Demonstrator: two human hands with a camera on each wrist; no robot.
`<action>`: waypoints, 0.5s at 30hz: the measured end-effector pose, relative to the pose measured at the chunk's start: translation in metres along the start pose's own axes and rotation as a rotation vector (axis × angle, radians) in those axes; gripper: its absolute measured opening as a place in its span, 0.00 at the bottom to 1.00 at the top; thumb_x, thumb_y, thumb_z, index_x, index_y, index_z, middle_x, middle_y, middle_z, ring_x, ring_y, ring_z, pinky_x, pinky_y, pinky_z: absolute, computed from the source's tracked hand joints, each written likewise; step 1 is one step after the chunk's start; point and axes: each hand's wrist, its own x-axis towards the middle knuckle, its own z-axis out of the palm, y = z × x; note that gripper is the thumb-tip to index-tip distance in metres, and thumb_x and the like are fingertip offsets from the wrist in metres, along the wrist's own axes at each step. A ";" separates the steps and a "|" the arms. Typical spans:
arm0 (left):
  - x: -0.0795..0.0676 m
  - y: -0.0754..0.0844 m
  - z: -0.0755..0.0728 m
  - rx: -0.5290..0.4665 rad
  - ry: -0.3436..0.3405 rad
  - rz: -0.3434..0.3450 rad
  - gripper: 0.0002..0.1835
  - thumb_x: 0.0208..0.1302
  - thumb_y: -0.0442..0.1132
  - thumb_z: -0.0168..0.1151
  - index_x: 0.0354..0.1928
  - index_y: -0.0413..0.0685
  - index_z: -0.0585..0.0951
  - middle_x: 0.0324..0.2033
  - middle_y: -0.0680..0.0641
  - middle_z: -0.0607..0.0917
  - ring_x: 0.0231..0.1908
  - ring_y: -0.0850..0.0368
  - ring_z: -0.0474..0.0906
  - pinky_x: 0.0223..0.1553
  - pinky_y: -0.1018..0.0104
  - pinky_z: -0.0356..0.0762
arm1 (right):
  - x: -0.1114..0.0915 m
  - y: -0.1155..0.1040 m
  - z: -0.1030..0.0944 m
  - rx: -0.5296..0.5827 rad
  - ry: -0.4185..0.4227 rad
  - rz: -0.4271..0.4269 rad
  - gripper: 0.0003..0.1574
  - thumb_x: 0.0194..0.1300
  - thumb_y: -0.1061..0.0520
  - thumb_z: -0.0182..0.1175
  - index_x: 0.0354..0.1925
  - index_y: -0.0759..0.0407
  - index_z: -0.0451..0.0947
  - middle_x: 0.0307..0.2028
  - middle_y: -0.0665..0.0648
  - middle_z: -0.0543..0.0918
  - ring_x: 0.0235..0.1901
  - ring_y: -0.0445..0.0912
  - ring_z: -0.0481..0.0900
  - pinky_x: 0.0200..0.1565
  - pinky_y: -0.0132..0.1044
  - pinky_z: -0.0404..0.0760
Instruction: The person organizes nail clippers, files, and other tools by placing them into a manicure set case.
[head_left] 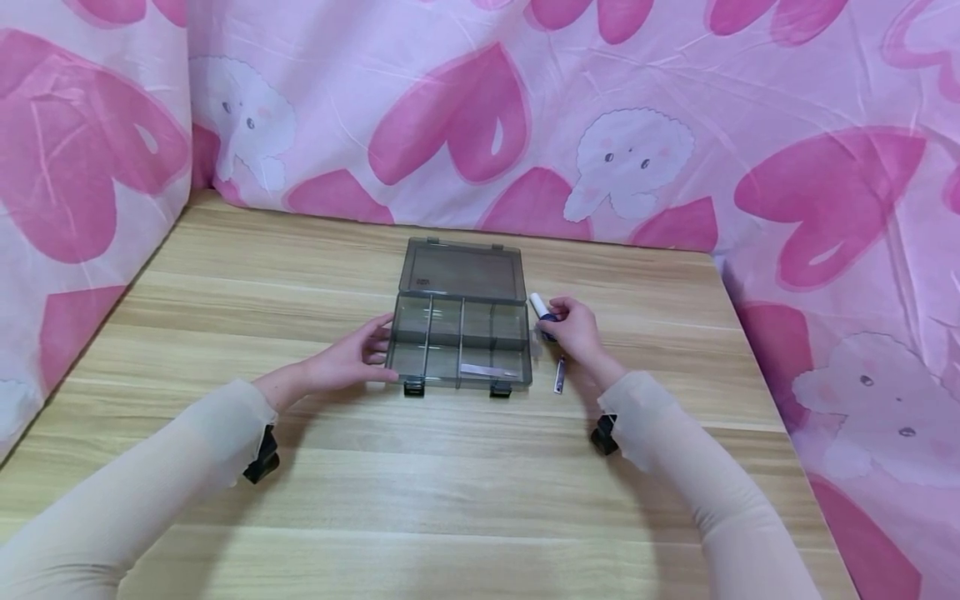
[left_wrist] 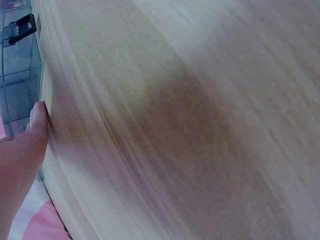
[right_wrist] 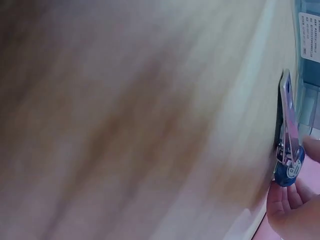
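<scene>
A grey see-through compartment box [head_left: 461, 340] lies on the table, its hinged lid [head_left: 463, 271] laid back. Against the box's left wall rests my left hand [head_left: 352, 357], thumb extended along the front corner. My right hand [head_left: 577, 332] pinches a small nail polish bottle [head_left: 538, 306] with a white cap and dark blue body, just right of the box; its blue base [right_wrist: 286, 175] shows between thumb and fingers in the right wrist view. Close below that hand, a nail clipper [head_left: 559, 375] lies on the table. One front compartment shows a pale strip [head_left: 487, 371].
Two black latches [head_left: 414, 388] hang at the box's front edge. The wood-grain table [head_left: 420, 500] meets pink patterned cloth [head_left: 450, 108] at the back and both sides. A black wrist mount [head_left: 262, 457] sits under each sleeve.
</scene>
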 end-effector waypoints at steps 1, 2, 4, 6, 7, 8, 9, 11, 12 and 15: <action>0.000 0.000 0.000 -0.003 0.000 -0.001 0.54 0.55 0.35 0.66 0.72 0.39 0.37 0.67 0.28 0.56 0.65 0.33 0.59 0.67 0.45 0.61 | 0.000 0.000 0.000 -0.007 -0.002 -0.003 0.28 0.54 0.65 0.63 0.54 0.72 0.71 0.47 0.69 0.79 0.46 0.55 0.77 0.51 0.42 0.79; 0.000 0.000 0.000 -0.002 -0.001 -0.002 0.54 0.55 0.35 0.66 0.72 0.39 0.37 0.67 0.28 0.56 0.65 0.33 0.59 0.67 0.45 0.61 | 0.000 -0.001 0.000 -0.013 -0.003 -0.004 0.28 0.54 0.65 0.63 0.54 0.73 0.71 0.47 0.69 0.79 0.46 0.55 0.77 0.51 0.42 0.79; 0.000 0.001 0.000 0.002 -0.002 -0.002 0.54 0.55 0.36 0.66 0.73 0.40 0.37 0.67 0.29 0.56 0.65 0.33 0.59 0.67 0.46 0.61 | -0.001 -0.002 -0.001 -0.020 -0.006 -0.004 0.27 0.54 0.66 0.63 0.53 0.72 0.72 0.47 0.69 0.79 0.45 0.55 0.77 0.51 0.42 0.79; 0.000 0.001 0.000 0.004 -0.002 0.001 0.54 0.55 0.36 0.66 0.72 0.39 0.37 0.67 0.28 0.56 0.65 0.33 0.59 0.67 0.45 0.61 | -0.001 -0.003 -0.001 -0.029 -0.008 -0.007 0.27 0.54 0.65 0.63 0.53 0.72 0.73 0.46 0.69 0.80 0.45 0.54 0.78 0.51 0.42 0.80; 0.000 0.001 0.000 0.001 -0.001 0.000 0.54 0.55 0.36 0.66 0.73 0.40 0.37 0.67 0.28 0.57 0.65 0.33 0.59 0.67 0.45 0.60 | -0.001 -0.003 -0.001 -0.035 -0.007 -0.011 0.26 0.54 0.65 0.63 0.53 0.72 0.74 0.46 0.69 0.80 0.44 0.54 0.78 0.50 0.42 0.80; -0.001 0.001 0.000 0.003 -0.001 0.002 0.54 0.55 0.36 0.66 0.72 0.39 0.37 0.67 0.28 0.57 0.65 0.33 0.59 0.67 0.45 0.60 | -0.001 -0.003 -0.001 -0.035 -0.009 -0.011 0.26 0.54 0.65 0.63 0.52 0.71 0.74 0.45 0.68 0.81 0.44 0.54 0.78 0.50 0.42 0.80; -0.001 0.001 0.000 0.002 -0.001 0.003 0.54 0.55 0.35 0.66 0.72 0.39 0.37 0.66 0.28 0.57 0.65 0.33 0.59 0.67 0.45 0.60 | -0.001 -0.003 -0.002 -0.038 -0.011 -0.014 0.25 0.54 0.65 0.63 0.52 0.71 0.74 0.45 0.68 0.81 0.44 0.54 0.78 0.49 0.41 0.80; -0.001 0.001 0.000 -0.003 0.000 0.001 0.54 0.55 0.35 0.66 0.72 0.39 0.37 0.66 0.28 0.57 0.65 0.33 0.59 0.67 0.45 0.60 | -0.001 -0.002 -0.002 -0.042 -0.015 -0.016 0.25 0.54 0.65 0.62 0.51 0.71 0.75 0.45 0.68 0.81 0.44 0.54 0.78 0.49 0.40 0.80; 0.000 0.000 0.000 -0.003 0.000 0.002 0.54 0.55 0.35 0.66 0.72 0.39 0.37 0.66 0.28 0.57 0.65 0.33 0.59 0.67 0.45 0.60 | 0.000 -0.001 -0.002 -0.045 -0.019 -0.017 0.24 0.54 0.65 0.62 0.51 0.71 0.75 0.45 0.68 0.81 0.43 0.53 0.78 0.49 0.40 0.80; 0.000 0.000 0.000 -0.002 0.000 -0.004 0.54 0.55 0.35 0.66 0.72 0.40 0.37 0.67 0.28 0.57 0.65 0.33 0.59 0.67 0.46 0.60 | -0.001 -0.001 -0.003 -0.031 -0.033 -0.004 0.24 0.53 0.65 0.62 0.51 0.70 0.75 0.45 0.68 0.81 0.43 0.53 0.78 0.48 0.39 0.79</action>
